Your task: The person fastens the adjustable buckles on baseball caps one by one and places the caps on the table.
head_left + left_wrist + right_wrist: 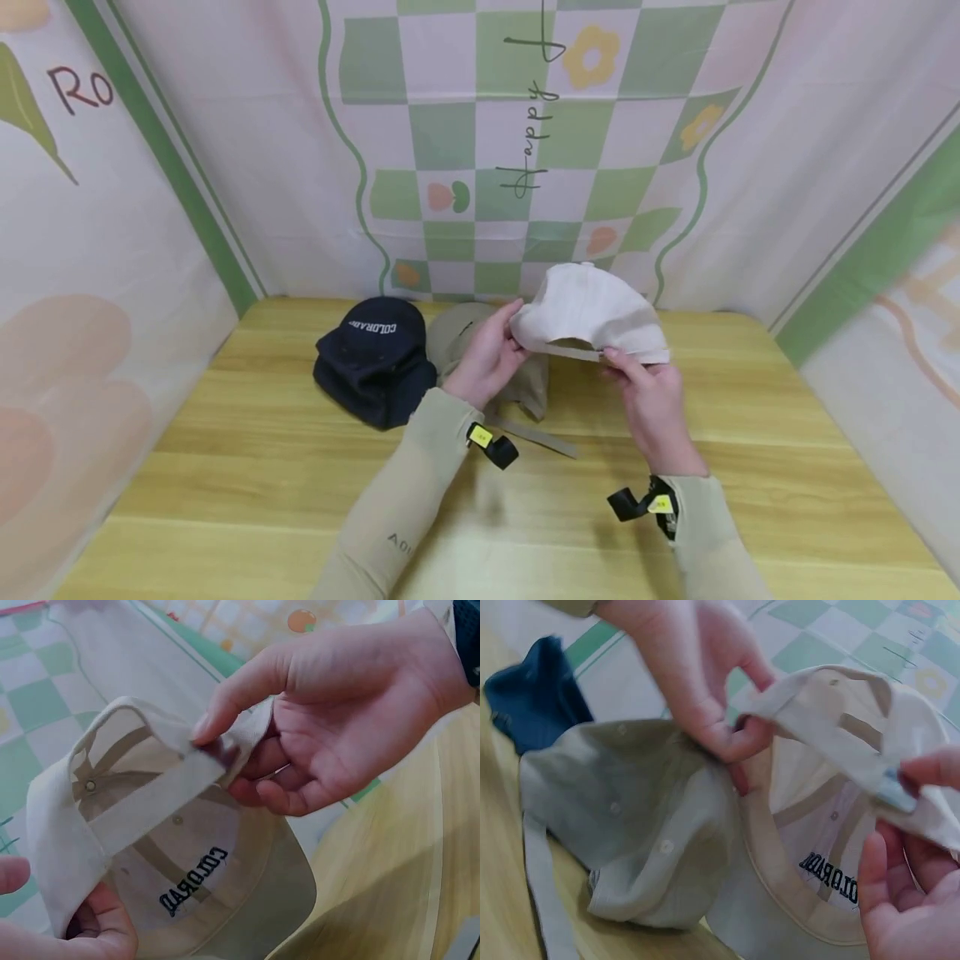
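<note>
Above the table, both hands hold up a cream baseball cap [592,304], its back opening and strap facing me. The left hand [489,354] grips the cap's rim on the left side. At the strap's buckle on the right, the right hand [651,400] pinches the rim between thumb and fingers. In the left wrist view, the cap's inside shows reversed stitched letters [193,881], with the strap [161,802] spanning the opening and the right hand [337,712] at its end. Part of the buckle is hidden by the right fingers.
A navy cap [371,358] with white lettering sits at the left on the wooden table [247,492]. Beside it lies a khaki cap [528,387], partly behind the left hand, its loose strap [540,437] stretched over the wood. A patterned curtain [442,133] stands behind.
</note>
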Tool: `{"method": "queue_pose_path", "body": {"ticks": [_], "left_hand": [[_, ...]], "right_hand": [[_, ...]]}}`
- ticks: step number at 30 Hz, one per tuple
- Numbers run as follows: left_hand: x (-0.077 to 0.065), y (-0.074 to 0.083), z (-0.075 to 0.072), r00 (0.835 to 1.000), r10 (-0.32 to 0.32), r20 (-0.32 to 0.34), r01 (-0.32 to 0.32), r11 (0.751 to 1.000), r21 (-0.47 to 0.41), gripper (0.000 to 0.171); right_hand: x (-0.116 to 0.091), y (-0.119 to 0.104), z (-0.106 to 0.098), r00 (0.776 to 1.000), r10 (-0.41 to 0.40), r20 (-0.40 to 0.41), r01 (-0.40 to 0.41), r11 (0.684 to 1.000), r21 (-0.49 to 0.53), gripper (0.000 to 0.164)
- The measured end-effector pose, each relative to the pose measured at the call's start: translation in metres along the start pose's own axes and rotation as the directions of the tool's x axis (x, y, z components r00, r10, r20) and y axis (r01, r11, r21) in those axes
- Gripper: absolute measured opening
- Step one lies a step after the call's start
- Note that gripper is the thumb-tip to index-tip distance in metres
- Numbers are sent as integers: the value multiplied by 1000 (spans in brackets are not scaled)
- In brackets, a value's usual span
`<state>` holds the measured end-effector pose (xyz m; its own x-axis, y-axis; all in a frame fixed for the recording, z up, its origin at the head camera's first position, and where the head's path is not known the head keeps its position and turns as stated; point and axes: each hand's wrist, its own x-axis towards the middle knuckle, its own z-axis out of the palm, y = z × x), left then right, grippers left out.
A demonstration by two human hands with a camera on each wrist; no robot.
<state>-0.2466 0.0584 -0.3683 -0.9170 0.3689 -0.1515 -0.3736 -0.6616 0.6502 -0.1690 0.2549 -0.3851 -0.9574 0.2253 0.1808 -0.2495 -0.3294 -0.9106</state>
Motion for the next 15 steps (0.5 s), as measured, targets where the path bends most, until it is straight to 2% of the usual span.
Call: {"method": "queue_pose_path", "body": {"ticks": [3,9,15], "left_hand": [[0,-1,0,1000,4,5,-4,1000,15,48],[1,-5,1,1000,28,8,-29,997,70,48],[1,-9,3,997,69,-16,-67,992,112,39]], "right_hand": [[1,-3,-5,998,38,-42,-36,998,50,27],[1,-14,-18,992,125,-27,-121,985,119,30],[2,-21,-24,982,177,-60,-169,979,112,35]]}}
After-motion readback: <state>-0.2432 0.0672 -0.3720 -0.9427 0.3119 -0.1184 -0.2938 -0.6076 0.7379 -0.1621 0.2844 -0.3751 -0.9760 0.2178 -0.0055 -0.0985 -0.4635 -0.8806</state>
